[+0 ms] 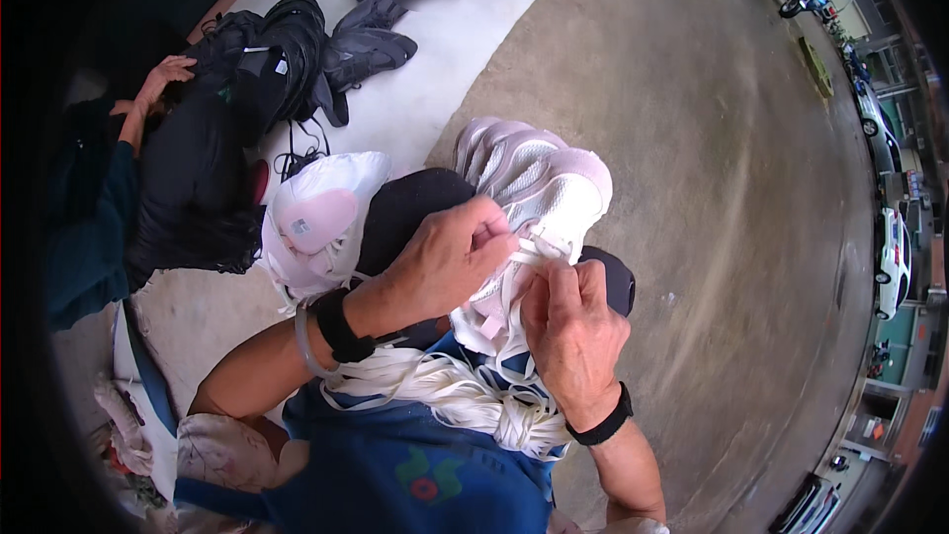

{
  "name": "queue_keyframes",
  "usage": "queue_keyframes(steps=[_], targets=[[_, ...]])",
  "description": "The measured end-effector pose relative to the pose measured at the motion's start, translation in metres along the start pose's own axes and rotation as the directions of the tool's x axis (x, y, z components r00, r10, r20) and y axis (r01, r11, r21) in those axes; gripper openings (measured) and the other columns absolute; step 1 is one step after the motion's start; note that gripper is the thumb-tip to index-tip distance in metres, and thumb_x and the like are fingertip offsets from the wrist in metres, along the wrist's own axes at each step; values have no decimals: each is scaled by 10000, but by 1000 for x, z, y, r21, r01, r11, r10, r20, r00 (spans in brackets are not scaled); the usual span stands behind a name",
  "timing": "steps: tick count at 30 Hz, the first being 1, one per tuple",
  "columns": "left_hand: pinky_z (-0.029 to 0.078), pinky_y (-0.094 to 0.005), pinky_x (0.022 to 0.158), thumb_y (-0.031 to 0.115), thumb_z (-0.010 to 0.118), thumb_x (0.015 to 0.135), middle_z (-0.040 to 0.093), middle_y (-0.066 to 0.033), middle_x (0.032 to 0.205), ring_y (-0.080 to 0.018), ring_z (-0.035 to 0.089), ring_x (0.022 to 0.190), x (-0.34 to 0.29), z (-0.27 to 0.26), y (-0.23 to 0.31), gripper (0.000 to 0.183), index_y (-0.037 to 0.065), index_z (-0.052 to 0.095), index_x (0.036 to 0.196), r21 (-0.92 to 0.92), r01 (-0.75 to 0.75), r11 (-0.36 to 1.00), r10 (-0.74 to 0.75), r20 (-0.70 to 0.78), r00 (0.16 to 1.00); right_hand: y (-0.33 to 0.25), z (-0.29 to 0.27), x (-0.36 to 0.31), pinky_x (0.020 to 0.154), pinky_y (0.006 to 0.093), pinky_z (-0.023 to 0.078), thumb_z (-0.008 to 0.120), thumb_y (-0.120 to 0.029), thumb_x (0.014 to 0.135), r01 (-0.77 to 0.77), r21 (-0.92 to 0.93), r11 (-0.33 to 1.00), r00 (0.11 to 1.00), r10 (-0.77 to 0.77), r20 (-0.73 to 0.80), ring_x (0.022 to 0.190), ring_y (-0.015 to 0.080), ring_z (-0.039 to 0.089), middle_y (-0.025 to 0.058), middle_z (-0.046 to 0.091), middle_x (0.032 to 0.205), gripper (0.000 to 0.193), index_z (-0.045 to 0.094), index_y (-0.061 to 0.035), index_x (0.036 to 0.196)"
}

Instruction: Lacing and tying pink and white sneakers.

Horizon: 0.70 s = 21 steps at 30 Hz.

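A stack of pale pink and white shoe uppers lies across my lap, its toe ends pointing away from me. My left hand is closed in a pinch at a white shoelace by the eyelets of the nearest upper. On the other side of that opening, my right hand has its fingers pressed together on the lace too. The fingertips partly cover the eyelets. Below the hands, a knotted bundle of white laces rests on my blue apron.
More pink and white uppers lie left of my knee. Black uppers are piled on a white sheet at the far left. A co-worker's hand reaches near them. Parked vehicles line the far right beyond the concrete floor.
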<state>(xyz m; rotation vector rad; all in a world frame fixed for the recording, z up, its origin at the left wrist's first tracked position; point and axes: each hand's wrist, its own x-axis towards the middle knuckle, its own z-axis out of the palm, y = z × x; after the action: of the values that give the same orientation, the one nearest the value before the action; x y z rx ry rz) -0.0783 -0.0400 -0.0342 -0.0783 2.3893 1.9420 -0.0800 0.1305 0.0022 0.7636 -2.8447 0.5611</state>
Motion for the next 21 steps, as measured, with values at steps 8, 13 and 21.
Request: queue_keyframes(steps=[8, 13, 21], targets=[[427, -273, 482, 132, 554, 928, 554, -54, 693, -83, 506, 542, 10, 5, -9, 145, -6, 516, 911, 79, -73, 994, 73, 0, 997, 5, 7, 4, 472, 401, 455, 674, -87, 769, 59, -33, 998, 994, -56, 99, 590, 301, 558, 131, 474, 818, 224, 515, -39, 919], [426, -278, 489, 150, 551, 930, 545, -54, 689, -87, 504, 548, 12, 12, -17, 160, -2, 509, 908, 195, -215, 957, 231, -66, 971, 11, 1, 1, 492, 420, 466, 667, -46, 735, 74, 43, 996, 994, -77, 81, 620, 331, 548, 150, 461, 817, 272, 494, -29, 944], [435, -258, 450, 135, 572, 920, 543, -34, 659, -61, 498, 516, 7, 5, -4, 138, 11, 515, 900, 10, 71, 997, -71, 40, 997, 21, 0, -9, 442, 365, 469, 676, -78, 787, 160, 173, 972, 981, -176, 84, 557, 276, 562, 120, 469, 802, 257, 506, -16, 970]])
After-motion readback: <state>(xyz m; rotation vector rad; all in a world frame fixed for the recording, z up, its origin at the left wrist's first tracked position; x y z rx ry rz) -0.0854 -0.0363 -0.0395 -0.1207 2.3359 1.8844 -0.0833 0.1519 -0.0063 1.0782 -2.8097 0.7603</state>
